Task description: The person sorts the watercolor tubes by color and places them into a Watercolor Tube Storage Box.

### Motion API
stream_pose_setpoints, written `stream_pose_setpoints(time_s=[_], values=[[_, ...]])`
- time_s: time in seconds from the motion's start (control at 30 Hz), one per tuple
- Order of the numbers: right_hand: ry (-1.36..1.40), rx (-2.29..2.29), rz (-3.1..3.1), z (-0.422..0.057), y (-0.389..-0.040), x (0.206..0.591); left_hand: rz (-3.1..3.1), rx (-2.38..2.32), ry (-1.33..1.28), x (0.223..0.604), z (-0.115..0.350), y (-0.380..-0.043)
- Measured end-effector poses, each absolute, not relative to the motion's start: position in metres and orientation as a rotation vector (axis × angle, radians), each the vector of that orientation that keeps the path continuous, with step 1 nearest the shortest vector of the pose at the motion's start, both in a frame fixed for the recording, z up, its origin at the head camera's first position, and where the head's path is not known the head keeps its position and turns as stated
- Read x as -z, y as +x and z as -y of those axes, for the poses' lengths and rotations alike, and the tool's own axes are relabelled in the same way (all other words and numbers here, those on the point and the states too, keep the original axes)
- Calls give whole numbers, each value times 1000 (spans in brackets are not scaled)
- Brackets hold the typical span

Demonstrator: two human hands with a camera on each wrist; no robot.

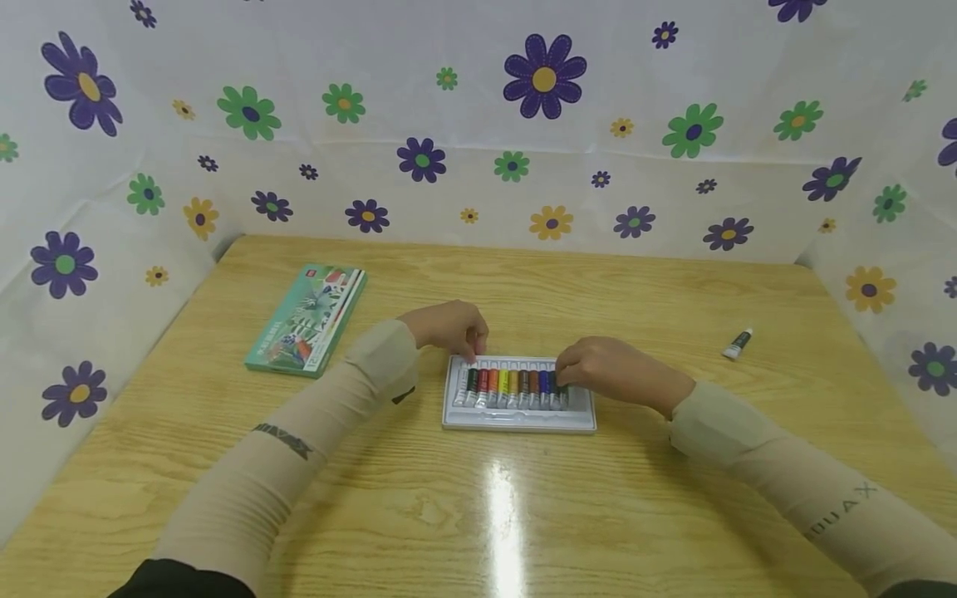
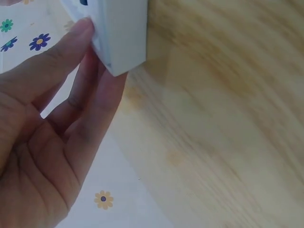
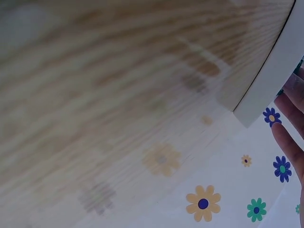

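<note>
Flowered cloth [image 1: 478,187] backs the wooden table [image 1: 359,515]; mid-frame, the left hand [image 1: 449,326] pinches the white tray [image 1: 519,422] by its upper-left corner; the right hand [image 1: 619,370] covers its rightmost paint tubes [image 1: 512,387], gripping or not I can't tell.

Glare was reflected from the tabletop [image 1: 503,515] nearer the camera than the fingers [image 1: 566,365]; left of the fingers, the right-wrist view was dimmed and blurred.
</note>
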State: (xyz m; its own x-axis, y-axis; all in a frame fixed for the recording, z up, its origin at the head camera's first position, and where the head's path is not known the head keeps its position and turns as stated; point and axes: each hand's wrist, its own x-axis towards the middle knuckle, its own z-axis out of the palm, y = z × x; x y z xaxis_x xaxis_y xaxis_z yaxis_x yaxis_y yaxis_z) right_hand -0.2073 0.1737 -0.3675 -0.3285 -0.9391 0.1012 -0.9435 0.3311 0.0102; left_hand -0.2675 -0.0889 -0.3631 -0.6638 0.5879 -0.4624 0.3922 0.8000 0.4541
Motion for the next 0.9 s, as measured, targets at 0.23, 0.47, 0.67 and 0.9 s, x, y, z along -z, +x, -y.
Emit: stream_pose_setpoints(time_s=[0.23, 0.47, 0.67, 0.9], values=[[1779, -64, 2480, -173, -208, 370, -2367, -434, 718, 363, 89, -267], [1778, -14, 2481, -174, -209, 368, -2374, -424, 736, 363, 88, -267], [1809, -55, 2443, -176, -207, 367, -2361, -434, 731, 363, 86, -267], [1859, -15, 2357, -173, -204, 369, -2378, -418, 766, 364, 88, -267]])
